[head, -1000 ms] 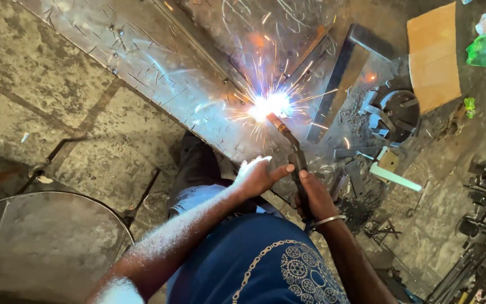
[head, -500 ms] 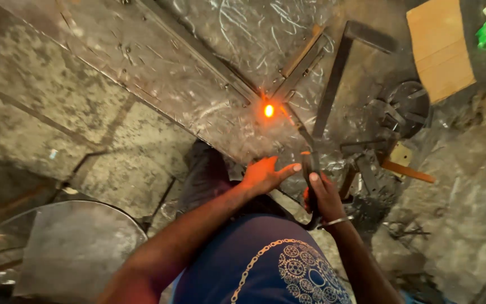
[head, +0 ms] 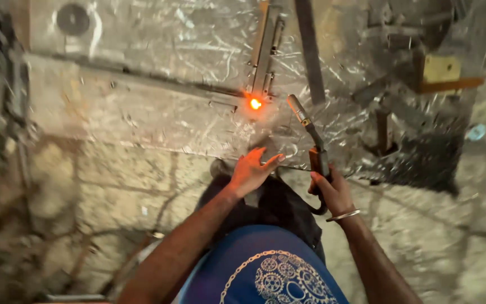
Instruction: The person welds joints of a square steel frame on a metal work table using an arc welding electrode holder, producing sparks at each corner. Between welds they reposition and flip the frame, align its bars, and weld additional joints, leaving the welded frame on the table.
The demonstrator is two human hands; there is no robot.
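My right hand [head: 333, 190] grips a welding torch [head: 309, 135] whose nozzle points up and left, a little to the right of a glowing orange weld spot [head: 255, 103]. The spot sits on a scratched metal sheet [head: 158, 101] where a narrow steel bar [head: 265, 50] meets it. My left hand [head: 252, 169] hovers with its fingers spread over the near edge of the sheet, holding nothing. A thin bracelet circles my right wrist. My dark trousers and blue printed shirt fill the bottom middle.
A round dark hole [head: 72, 19] marks the sheet's far left corner. A second dark steel bar [head: 309, 50] lies to the right. Metal scraps and a yellow block [head: 441, 68] sit at the upper right. Rough concrete floor [head: 113, 186] lies below the sheet.
The bright arc and sparks have stopped, leaving only an orange glow. The torch has lifted back off the weld spot, and the view has swung so the sheet lies more squarely across.
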